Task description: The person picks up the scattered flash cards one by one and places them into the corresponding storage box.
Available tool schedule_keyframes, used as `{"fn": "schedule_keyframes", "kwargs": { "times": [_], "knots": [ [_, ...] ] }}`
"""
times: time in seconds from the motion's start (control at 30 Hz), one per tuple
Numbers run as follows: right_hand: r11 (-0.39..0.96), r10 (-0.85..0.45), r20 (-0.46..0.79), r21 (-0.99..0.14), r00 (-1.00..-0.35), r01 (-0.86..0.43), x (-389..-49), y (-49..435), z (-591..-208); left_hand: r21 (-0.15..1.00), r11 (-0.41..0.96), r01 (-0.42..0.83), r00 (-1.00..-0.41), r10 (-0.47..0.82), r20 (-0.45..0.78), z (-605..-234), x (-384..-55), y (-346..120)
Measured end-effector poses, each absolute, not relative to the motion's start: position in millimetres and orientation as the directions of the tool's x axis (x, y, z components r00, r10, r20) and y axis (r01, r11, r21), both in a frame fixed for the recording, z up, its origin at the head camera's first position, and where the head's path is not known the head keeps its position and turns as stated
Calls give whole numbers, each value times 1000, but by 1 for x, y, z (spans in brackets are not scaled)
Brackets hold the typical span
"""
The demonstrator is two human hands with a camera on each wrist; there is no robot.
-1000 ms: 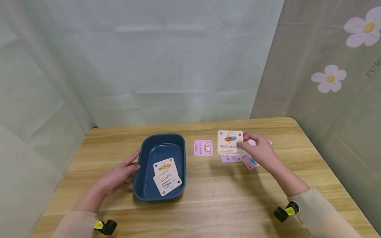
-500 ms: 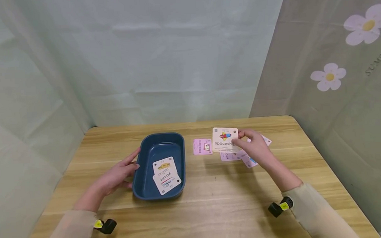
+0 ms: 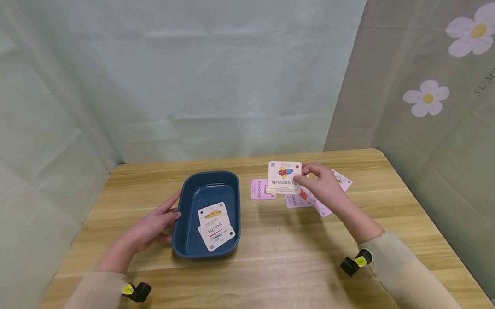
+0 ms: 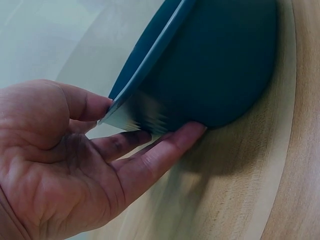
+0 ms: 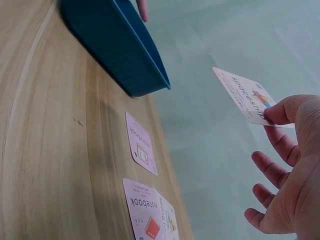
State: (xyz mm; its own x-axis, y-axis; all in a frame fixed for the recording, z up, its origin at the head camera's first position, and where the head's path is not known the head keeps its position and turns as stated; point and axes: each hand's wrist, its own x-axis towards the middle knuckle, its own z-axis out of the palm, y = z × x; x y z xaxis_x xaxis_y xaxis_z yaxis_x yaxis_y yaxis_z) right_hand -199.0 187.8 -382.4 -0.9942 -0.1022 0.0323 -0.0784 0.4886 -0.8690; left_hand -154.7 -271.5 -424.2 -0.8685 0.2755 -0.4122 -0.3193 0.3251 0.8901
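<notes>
My right hand (image 3: 321,186) pinches a white card (image 3: 285,177) by its right edge, between thumb and fingertips. The card reads "spaceship" under a rocket picture; it is held up off the table, as the right wrist view shows. My left hand (image 3: 153,225) holds the left side of a dark blue plastic tub (image 3: 189,249), thumb at the rim and fingers against the outer wall. Two overlapping white cards lie in the tub, the upper one a yacht card (image 3: 218,234). Pink cards lie under and beside the raised card: a storybook card (image 3: 258,189) and a notebook card (image 5: 145,207).
Further cards (image 3: 342,180) lie partly behind my right hand, one white with a small picture. The wooden table (image 3: 278,282) ends at a pale curtain (image 3: 227,81) at the back. A grey flowered curtain (image 3: 447,164) hangs at the right.
My right hand has moved left and slightly away with the spaceship card, which now overlaps the storybook card in the head view. My left hand and the tub stay in place.
</notes>
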Motion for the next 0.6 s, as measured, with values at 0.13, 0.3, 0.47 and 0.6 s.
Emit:
{"fn": "schedule_keyframes", "kwargs": {
  "times": [0.13,0.3,0.47,0.6],
  "knots": [
    [472,-105,39,-878,-994,-85,-202,184,-383,889,329,-317,-869,276,-412,-423,-154,-272],
    [453,-114,40,-887,-993,-88,-205,180,-383,887,335,-316,-867,277,-414,-423,-154,-273],
    [455,-119,31,-886,-992,-82,-206,177,-384,884,345,-316,-865,278,-418,-423,-155,-273],
    [436,-126,23,-897,-992,-76,-207,173,-384,883,349,-314,-864,280,-418,-423,-156,-272]
  ]
}}
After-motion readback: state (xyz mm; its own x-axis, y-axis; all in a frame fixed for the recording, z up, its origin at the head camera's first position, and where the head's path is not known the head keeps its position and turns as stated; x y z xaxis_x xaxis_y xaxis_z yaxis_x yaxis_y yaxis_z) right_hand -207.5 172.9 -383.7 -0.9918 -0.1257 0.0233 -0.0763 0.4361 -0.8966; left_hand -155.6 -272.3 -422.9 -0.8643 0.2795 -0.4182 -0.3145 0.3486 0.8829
